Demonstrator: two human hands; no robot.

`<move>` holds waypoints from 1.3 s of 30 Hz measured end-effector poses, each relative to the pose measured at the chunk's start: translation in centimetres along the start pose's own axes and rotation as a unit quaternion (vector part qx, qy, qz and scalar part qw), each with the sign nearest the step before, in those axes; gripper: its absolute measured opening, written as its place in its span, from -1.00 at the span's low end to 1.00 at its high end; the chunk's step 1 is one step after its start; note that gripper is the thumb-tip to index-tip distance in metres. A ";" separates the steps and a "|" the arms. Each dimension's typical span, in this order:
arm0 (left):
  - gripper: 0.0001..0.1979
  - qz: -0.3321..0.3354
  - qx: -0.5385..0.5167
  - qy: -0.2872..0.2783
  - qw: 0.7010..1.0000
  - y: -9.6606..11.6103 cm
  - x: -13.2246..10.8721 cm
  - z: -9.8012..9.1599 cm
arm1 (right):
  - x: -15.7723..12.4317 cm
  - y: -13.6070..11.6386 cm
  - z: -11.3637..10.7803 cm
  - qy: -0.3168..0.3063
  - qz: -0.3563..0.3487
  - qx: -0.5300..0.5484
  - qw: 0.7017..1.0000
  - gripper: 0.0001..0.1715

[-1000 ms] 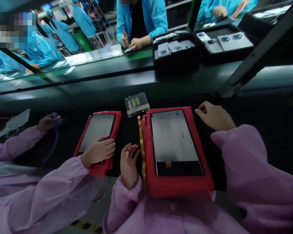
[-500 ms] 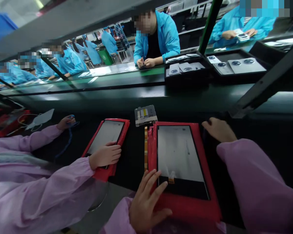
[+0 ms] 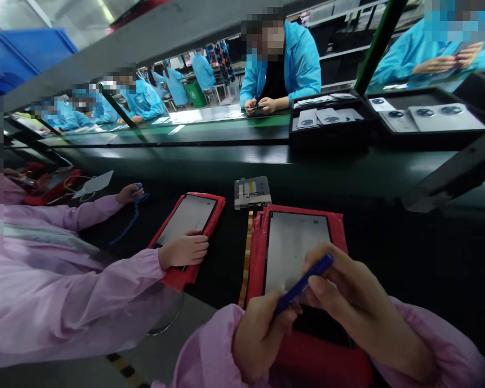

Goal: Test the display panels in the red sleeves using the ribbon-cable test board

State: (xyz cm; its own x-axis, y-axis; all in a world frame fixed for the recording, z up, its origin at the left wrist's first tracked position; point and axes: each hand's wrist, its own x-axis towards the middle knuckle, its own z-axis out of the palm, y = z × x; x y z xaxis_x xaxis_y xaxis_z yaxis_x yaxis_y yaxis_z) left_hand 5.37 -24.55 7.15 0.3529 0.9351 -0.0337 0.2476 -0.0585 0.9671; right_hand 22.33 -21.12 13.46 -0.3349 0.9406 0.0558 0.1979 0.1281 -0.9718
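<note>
A blue pen [image 3: 305, 283] slants across the view, held between my two hands. My left hand [image 3: 262, 334] pinches its lower end, and my right hand [image 3: 359, 307] grips it near the upper end with thumb and fingers. Directly beneath them lies a flat display panel [image 3: 285, 250] with a grey-white face and a dark lower band, partly hidden by my hands. It rests on red wrapping [image 3: 319, 355]. Along its left side runs a strip of orange-brown flex pieces [image 3: 248, 253].
Beyond the panel is a small grey boxy part [image 3: 253, 192]. To the left, a co-worker's hand [image 3: 186, 250] rests on another display panel [image 3: 186, 218]; their other hand [image 3: 130, 193] holds a blue coiled cord. Black trays [image 3: 331, 129] with white parts stand at the back right.
My right hand has come in from the table's right side and now holds a blue pen over the panel. My left hand has lifted off the panel's edge onto the pen.
</note>
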 end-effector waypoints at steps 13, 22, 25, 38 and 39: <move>-0.40 0.017 -0.006 0.056 0.998 -1.4 -1.4 -2.9 | 0.2 1.2 1.1 -0.060 -0.027 -0.087 0.994 -0.61; -0.75 -0.229 0.160 0.418 0.864 -7.9 -4.4 -11.0 | 1.7 2.7 0.6 0.009 -0.025 -0.119 0.993 -0.44; -0.83 -0.264 0.157 0.487 0.817 -9.8 -5.2 -13.5 | 1.6 3.0 0.7 -0.007 -0.022 -0.137 0.990 -0.49; -0.71 -0.245 -0.124 0.515 0.812 -12.4 -4.1 -15.0 | 1.2 3.3 0.9 -0.001 -0.007 -0.166 0.986 -0.63; -0.72 -0.241 -0.146 0.515 0.810 -12.4 -4.1 -14.9 | 1.1 3.0 1.1 0.009 -0.002 -0.158 0.987 -0.62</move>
State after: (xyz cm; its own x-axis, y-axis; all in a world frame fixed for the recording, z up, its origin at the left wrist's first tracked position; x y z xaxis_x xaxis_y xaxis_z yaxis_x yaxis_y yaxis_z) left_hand -12.65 -22.47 -0.96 -0.6974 0.6301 -0.3414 -0.1431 0.3443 0.9279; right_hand 21.56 -20.01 10.32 -0.3202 0.9451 0.0655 0.4755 0.2201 -0.8517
